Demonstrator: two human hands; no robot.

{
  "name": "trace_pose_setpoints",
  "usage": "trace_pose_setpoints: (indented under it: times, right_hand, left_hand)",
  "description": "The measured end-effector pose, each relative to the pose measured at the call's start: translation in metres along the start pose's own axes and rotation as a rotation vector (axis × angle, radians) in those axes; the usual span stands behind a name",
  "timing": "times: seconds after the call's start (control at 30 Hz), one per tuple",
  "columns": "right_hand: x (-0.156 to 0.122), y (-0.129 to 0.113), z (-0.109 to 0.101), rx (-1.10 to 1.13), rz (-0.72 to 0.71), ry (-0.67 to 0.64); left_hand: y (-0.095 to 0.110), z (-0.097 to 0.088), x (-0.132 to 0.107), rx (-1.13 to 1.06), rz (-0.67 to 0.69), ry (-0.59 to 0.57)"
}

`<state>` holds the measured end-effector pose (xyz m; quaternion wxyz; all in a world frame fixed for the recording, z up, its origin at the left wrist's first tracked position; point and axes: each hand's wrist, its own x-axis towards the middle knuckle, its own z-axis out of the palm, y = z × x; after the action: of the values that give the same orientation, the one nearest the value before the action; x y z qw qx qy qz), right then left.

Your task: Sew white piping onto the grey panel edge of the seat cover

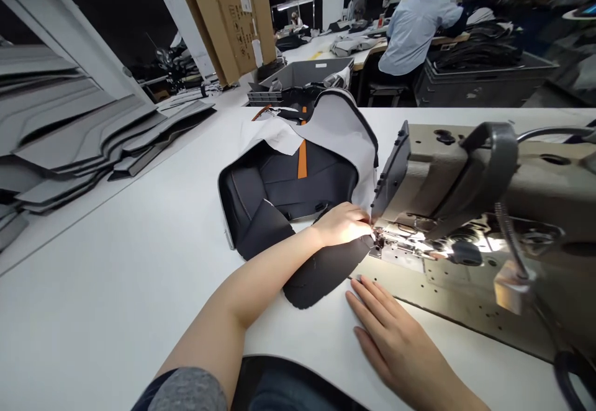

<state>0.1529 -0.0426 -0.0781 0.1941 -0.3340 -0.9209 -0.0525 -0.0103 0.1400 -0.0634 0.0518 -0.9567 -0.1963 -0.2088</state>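
Observation:
A black seat cover (pixel 307 190) with an orange strip and grey-white backing lies on the white table, its near flap (pixel 321 274) reaching up to the needle area of the sewing machine (pixel 437 175). My left hand (pixel 343 223) rests across the cover, fingers pinched on its edge right beside the lit presser foot (pixel 379 240). Part of the fabric under that hand is hidden. On the tabletop close to the machine's bed plate, my right hand (pixel 395 333) lies flat, fingers stretched out, holding nothing.
Stacks of grey foam-backed panels (pixel 93 131) line the left side. Behind the cover stand a grey crate (pixel 311 71) and cardboard boxes (pixel 244 26). A person in a light blue shirt (pixel 416 32) sits at a far table. A bent cable (pixel 512 237) hangs by the machine.

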Motion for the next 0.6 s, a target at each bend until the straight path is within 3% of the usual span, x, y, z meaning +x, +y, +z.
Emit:
trace_pose_setpoints:
  times: [0.1,0.23,0.4,0.53,0.6]
  right_hand:
    - [-0.001,0.000,-0.002,0.011,0.000,-0.009]
    - [-0.001,0.000,-0.002,0.032,0.009,-0.032]
    - [-0.005,0.002,0.001,0.064,0.037,-0.024]
    - [-0.019,0.010,0.007,0.129,-0.023,0.065]
    - [-0.012,0.017,0.023,0.221,-0.085,0.210]
  left_hand:
    - [0.003,-0.003,-0.004,-0.024,-0.071,0.092]
    - [0.003,-0.010,-0.012,-0.006,-0.390,0.203]
    - [-0.008,-0.013,-0.015,-0.041,-0.865,0.034]
    - [-0.004,-0.033,-0.011,-0.041,-0.940,-0.080]
    - [0.004,-0.047,-0.007,-0.047,-0.958,-0.173]
